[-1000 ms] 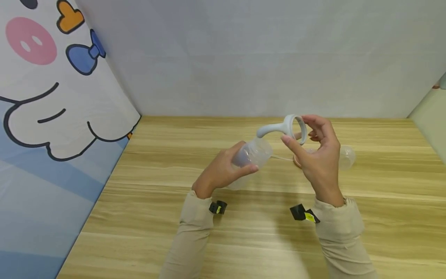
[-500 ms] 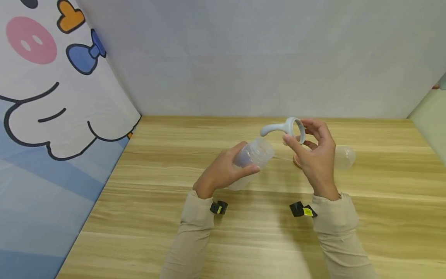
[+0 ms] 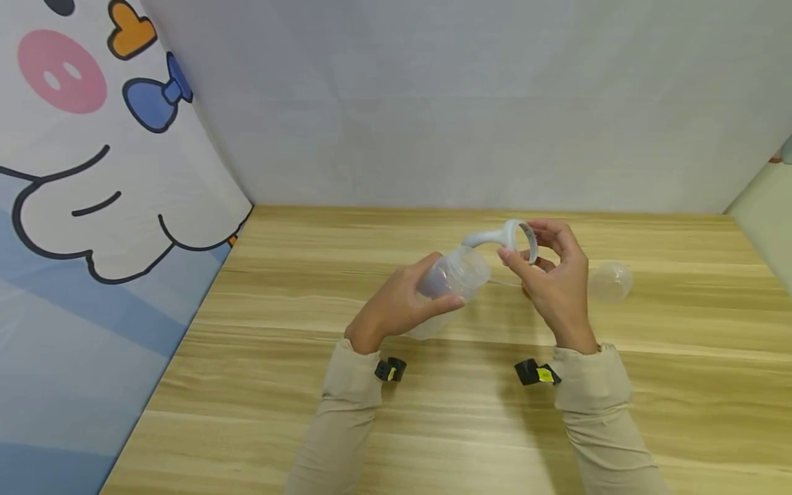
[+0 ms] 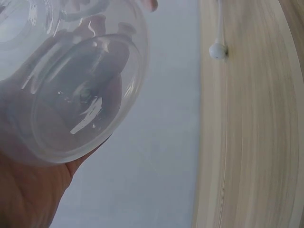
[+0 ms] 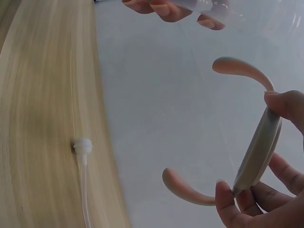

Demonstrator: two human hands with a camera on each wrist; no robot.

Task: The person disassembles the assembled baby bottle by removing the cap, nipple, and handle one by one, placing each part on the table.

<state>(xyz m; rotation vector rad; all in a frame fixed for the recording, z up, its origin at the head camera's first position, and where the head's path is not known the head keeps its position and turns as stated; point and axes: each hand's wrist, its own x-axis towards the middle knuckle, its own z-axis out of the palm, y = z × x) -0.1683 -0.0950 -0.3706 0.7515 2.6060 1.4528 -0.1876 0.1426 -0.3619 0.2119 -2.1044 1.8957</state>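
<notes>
My left hand grips a clear baby bottle round its body, the uncapped mouth tilted up to the right. In the left wrist view the rounded bottom of the bottle fills the upper left, fingers showing through it. Between thumb and fingers, my right hand pinches a pale grey bottle handle ring, held on edge. Its two curved handles show in the right wrist view, where the handle ring stands apart from the bottle. One handle overlaps the bottle's mouth in the head view.
A thin straw lies on the wooden table behind the hands; its white ball end shows in the right wrist view. Right of my right hand lies a clear domed cover. A pale grey backdrop rises behind the table.
My right hand has come down and slightly left with the handle ring, nearer the bottle. A pinkish rim seen earlier beside the right hand is now hidden behind it. The bottle shifted slightly right.
</notes>
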